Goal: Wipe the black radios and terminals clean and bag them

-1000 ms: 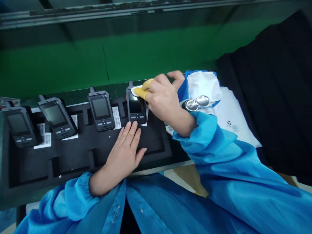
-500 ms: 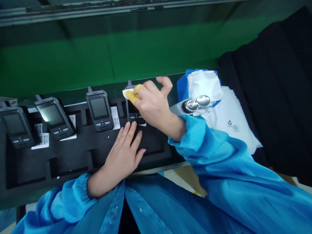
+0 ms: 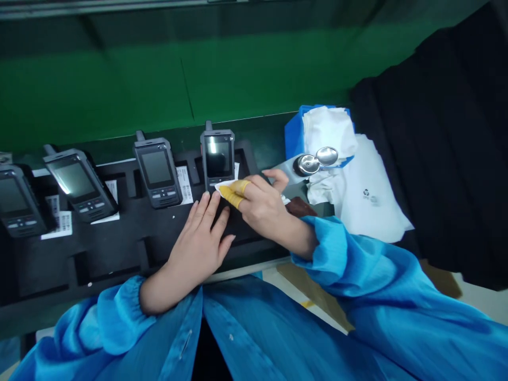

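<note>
A green wall (image 3: 111, 84) is rising behind the bench, and a black tray (image 3: 119, 227) with moulded recesses is lying along the bench in front of it. The right hand (image 3: 262, 206) is pinching a small white cloth (image 3: 223, 187) between its fingers, two of which are wearing yellow finger covers (image 3: 230, 196); the grip is closing fully on the cloth, while another finger is sticking out, bent. The cloth is touching the lower part of a dark handset (image 3: 218, 153), over its buttons. This handset is lying face up at the far right of the row in the tray, its stub antenna pointing toward the wall and its screen catching a bright reflection. The left hand (image 3: 200, 233) is lying palm down with its fingers loosely spread, grasping nothing, its fingertips resting at the handset's bottom edge.

To the left, a second handset (image 3: 156, 170), a third handset (image 3: 79, 182) and a fourth handset (image 3: 18, 201) are lying face up, with printed white labels showing beside them; the fourth is running out of view. To the right, a blue box (image 3: 292, 135) is holding a stack of white cloths (image 3: 328, 129). A bottle (image 3: 306, 165) with its metal flip lid open is standing just before the box. Beyond it a white bag (image 3: 365, 198) is lying flat, and black fabric (image 3: 436, 148) is hanging at the far right.
</note>
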{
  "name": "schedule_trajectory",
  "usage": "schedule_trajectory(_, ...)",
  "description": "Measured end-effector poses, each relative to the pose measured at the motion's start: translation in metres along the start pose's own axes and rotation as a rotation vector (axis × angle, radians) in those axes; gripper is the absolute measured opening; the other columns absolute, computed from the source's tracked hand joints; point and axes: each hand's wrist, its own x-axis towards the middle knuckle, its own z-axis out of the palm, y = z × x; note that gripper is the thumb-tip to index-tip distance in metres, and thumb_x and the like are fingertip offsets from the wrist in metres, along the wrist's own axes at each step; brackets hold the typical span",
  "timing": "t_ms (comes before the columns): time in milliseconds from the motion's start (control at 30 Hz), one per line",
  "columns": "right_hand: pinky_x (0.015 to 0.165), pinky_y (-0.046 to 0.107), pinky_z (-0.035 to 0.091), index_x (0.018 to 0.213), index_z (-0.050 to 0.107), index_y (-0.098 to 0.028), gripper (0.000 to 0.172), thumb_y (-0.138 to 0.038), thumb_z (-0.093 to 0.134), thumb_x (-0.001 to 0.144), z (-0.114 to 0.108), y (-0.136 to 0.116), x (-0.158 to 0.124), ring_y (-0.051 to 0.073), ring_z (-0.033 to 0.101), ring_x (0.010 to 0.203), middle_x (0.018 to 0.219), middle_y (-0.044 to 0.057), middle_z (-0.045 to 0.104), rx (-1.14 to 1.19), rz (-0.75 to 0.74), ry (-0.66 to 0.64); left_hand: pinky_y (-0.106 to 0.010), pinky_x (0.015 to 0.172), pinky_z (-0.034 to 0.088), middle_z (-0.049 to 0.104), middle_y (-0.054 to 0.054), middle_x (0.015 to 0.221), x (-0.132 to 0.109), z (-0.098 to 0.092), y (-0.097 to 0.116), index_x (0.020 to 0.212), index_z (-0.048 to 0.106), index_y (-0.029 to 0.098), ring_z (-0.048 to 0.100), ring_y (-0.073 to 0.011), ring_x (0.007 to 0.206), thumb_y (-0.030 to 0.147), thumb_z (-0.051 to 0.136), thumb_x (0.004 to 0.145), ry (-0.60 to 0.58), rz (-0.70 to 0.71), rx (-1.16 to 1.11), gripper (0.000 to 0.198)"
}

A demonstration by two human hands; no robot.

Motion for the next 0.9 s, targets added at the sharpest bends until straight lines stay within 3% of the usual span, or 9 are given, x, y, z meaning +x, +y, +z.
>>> schedule_trajectory(100, 0.091, 0.041, 0.016, 0.08, 0.07, -0.025, 0.035, -0.009, 0.041, 0.091, -0.006, -0.002, 0.006, 0.015, 0.048, 0.087, 0.082, -0.001, 0.064, -0.023, 0.007, 0.006, -0.055, 0.111, 0.033, 0.034, -0.023, 0.151, -0.001, 0.001, 0.0, 0.133, 0.05, 0.007, 0.027, -0.0363, 0.142, 0.033, 0.042, 0.095, 0.03, 0.022, 0.012, 0.046)
schedule_trajectory(233, 0.093, 0.045, 0.017, 0.086, 0.07, -0.026, 0.035, -0.015, 0.038, 0.093, -0.007, 0.01, 0.046, 0.019, 0.046, 0.094, 0.094, 0.002, 0.063, 0.016, 0.171, 0.004, -0.055, 0.11, 0.034, 0.035, -0.023, 0.15, -0.001, 0.001, -0.001, 0.131, 0.052, 0.008, 0.029, -0.0365, 0.141, 0.033, 0.044, 0.094, 0.049, 0.032, 0.034, 0.045)
schedule_trajectory(367, 0.096, 0.047, 0.016, 0.084, 0.07, -0.026, 0.039, -0.016, 0.034, 0.095, 0.0, 0.016, 0.072, 0.02, 0.046, 0.1, 0.098, 0.002, 0.062, 0.022, 0.175, -0.025, -0.055, 0.111, 0.034, 0.035, -0.023, 0.15, 0.0, 0.001, -0.002, 0.13, 0.053, 0.007, 0.029, -0.0367, 0.141, 0.032, 0.046, 0.093, 0.051, 0.021, 0.025, 0.045)
schedule_trajectory(633, 0.089, 0.042, 0.017, 0.089, 0.072, -0.025, 0.032, -0.015, 0.042, 0.094, 0.002, -0.007, 0.032, 0.017, 0.046, 0.09, 0.087, 0.001, 0.064, -0.019, -0.036, -0.071, -0.051, 0.108, 0.04, 0.048, -0.025, 0.141, -0.006, -0.007, -0.003, 0.118, 0.061, 0.003, 0.043, -0.0352, 0.133, 0.028, 0.046, 0.093, 0.167, 0.056, 0.048, 0.037)
schedule_trajectory(800, 0.086, 0.039, 0.014, 0.08, 0.071, -0.023, 0.031, -0.012, 0.045, 0.092, 0.0, -0.021, 0.013, 0.014, 0.045, 0.085, 0.082, -0.001, 0.065, -0.08, -0.143, -0.034, -0.048, 0.106, 0.044, 0.065, -0.02, 0.122, -0.032, -0.023, -0.02, 0.109, 0.065, 0.005, 0.058, -0.0301, 0.12, 0.023, 0.047, 0.094, 0.328, 0.045, 0.085, 0.03)
schedule_trajectory(900, 0.085, 0.038, 0.015, 0.076, 0.07, -0.024, 0.032, -0.011, 0.045, 0.091, -0.002, -0.026, 0.016, 0.013, 0.044, 0.081, 0.075, -0.002, 0.061, -0.031, -0.198, -0.005, -0.05, 0.105, 0.044, 0.065, -0.02, 0.121, -0.049, -0.025, -0.035, 0.109, 0.065, 0.006, 0.058, -0.0302, 0.12, 0.022, 0.045, 0.094, 0.345, -0.031, 0.097, 0.029)
